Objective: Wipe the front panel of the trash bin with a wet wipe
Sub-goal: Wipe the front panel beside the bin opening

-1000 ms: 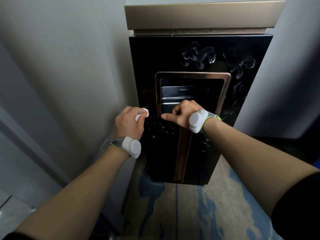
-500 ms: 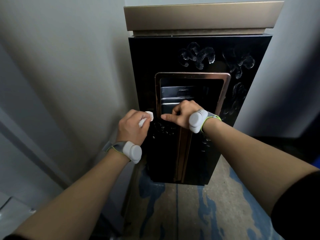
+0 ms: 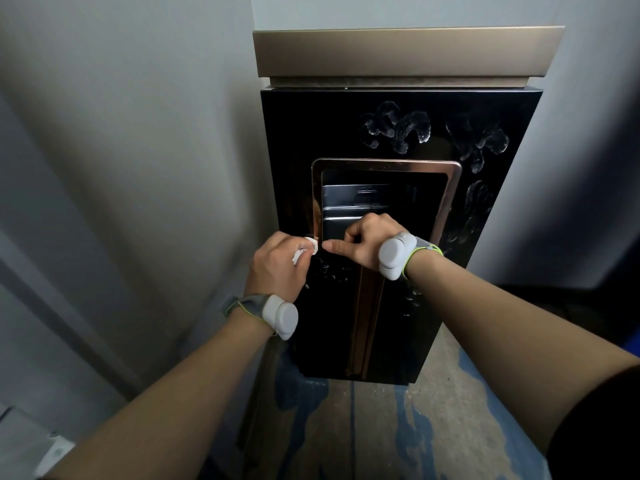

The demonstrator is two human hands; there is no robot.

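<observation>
A tall black trash bin (image 3: pixel 398 116) with a gold lid stands against the wall, its glossy front panel marked with whitish smears near the top right. A copper-framed opening (image 3: pixel 450 188) sits in the panel's middle. My left hand (image 3: pixel 277 268) is closed on a small crumpled white wet wipe (image 3: pixel 310 245), held against the panel at the frame's lower left corner. My right hand (image 3: pixel 363 242) is curled at the opening's lower edge, with one finger stretched left almost to the wipe. Both wrists wear grey bands.
A pale wall (image 3: pixel 138 168) runs close along the bin's left side. The floor (image 3: pixel 433 427) below is tan with blue patches. A dark object (image 3: pixel 588 306) stands to the bin's right, and a pale object (image 3: pixel 41 445) shows at the bottom left corner.
My left hand with the wipe has slid right across the panel, closing in on my right hand's finger. My right hand has stayed in place.
</observation>
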